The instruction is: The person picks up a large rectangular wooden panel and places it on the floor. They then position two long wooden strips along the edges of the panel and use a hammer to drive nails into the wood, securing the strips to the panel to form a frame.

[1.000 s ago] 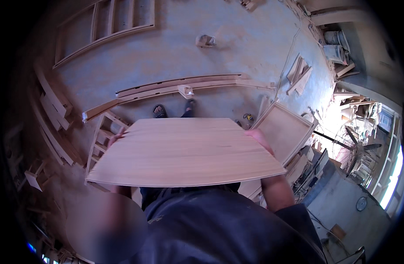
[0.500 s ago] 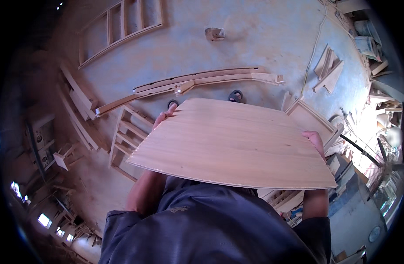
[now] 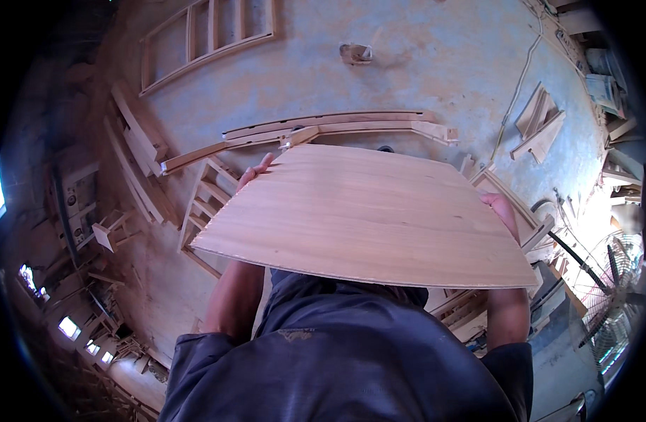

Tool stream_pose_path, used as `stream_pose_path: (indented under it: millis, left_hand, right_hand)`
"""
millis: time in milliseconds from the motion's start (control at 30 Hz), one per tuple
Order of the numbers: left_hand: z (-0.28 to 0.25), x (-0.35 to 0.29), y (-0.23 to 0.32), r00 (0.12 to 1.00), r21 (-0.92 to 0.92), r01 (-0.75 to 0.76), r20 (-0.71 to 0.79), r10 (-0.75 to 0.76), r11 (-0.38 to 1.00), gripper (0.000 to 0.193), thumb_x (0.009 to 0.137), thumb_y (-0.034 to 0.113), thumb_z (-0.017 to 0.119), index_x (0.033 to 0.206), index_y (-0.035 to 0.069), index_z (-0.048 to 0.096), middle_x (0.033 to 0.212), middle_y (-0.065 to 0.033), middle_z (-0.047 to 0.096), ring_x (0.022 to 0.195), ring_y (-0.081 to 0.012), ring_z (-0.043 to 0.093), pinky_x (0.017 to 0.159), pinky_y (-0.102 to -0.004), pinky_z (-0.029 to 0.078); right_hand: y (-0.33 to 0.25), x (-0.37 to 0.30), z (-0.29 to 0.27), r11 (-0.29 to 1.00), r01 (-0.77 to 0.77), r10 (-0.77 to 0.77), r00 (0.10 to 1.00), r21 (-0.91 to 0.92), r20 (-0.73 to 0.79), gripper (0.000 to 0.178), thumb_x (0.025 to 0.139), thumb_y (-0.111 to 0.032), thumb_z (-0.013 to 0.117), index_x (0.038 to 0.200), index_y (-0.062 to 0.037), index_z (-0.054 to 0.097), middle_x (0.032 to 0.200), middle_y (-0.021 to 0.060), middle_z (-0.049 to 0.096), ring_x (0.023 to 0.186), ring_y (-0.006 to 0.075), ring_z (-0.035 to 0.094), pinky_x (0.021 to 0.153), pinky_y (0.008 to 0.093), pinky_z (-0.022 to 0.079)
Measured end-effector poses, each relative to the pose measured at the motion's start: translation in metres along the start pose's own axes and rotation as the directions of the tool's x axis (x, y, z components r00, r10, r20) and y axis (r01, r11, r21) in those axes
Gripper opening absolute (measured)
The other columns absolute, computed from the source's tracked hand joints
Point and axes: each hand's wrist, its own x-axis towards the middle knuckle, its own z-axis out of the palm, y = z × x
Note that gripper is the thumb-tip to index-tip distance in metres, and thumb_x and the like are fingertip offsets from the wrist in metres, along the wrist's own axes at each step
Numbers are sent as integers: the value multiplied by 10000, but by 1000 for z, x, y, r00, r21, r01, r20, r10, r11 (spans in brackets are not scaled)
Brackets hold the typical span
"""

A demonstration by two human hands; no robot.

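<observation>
A pale plywood panel point(image 3: 369, 218) spans the space in front of my body, raised above the floor with its broad face up. My left hand point(image 3: 255, 171) grips its left edge near the far corner; the fingertips show over the rim and the rest is hidden below. On the opposite edge, my right hand point(image 3: 500, 209) is closed round the rim, thumb side on top. Both forearms run up beneath the panel. Its edges look rough and splintered.
Long wooden beams point(image 3: 337, 125) lie on the floor just beyond the panel. A slatted frame point(image 3: 207, 197) is at left, a ladder-like frame point(image 3: 210, 53) farther off. Boards point(image 3: 136, 130) lie far left. Joined wood pieces point(image 3: 537, 125) and a standing fan point(image 3: 615, 288) are to the right.
The panel has risen slightly in view and now covers most of the feet seen before. Floor objects have shifted a little to the right. Both hands keep their hold.
</observation>
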Motion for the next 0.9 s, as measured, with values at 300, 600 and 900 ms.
stream_pose_path:
  millis: [300, 600, 900]
  left_hand:
    - [12, 15, 23, 989, -26, 120, -84, -122, 992, 275, 1057, 215, 479, 1117, 22, 665, 1366, -166, 613, 1425, -281, 426, 1189, -491, 333]
    - [2, 29, 29, 939, -64, 306, -142, -312, 950, 262, 1039, 273, 511, 1057, 65, 669, 1405, -141, 587, 1388, -262, 457, 1168, -479, 364]
    - [-22, 43, 13, 941, -126, 320, -74, -331, 939, 304, 1053, 288, 479, 1076, 48, 664, 1511, -157, 499, 1398, -278, 456, 1180, -497, 363]
  right_hand:
    - [-32, 24, 11, 981, -174, 183, 977, 90, -108, 424, 877, -231, 561, 1213, 6, 663, 1057, 143, 719, 879, 248, 676, 837, 369, 517]
    - [-54, 43, 39, 997, -33, 34, 999, -75, 6, 375, 894, -207, 580, 1183, 13, 673, 1067, 148, 723, 874, 241, 680, 830, 373, 516]
    - [-47, 107, 6, 984, -98, 92, 995, -150, -47, 444, 904, -212, 549, 1293, -17, 635, 1147, 145, 714, 965, 241, 670, 896, 387, 505]
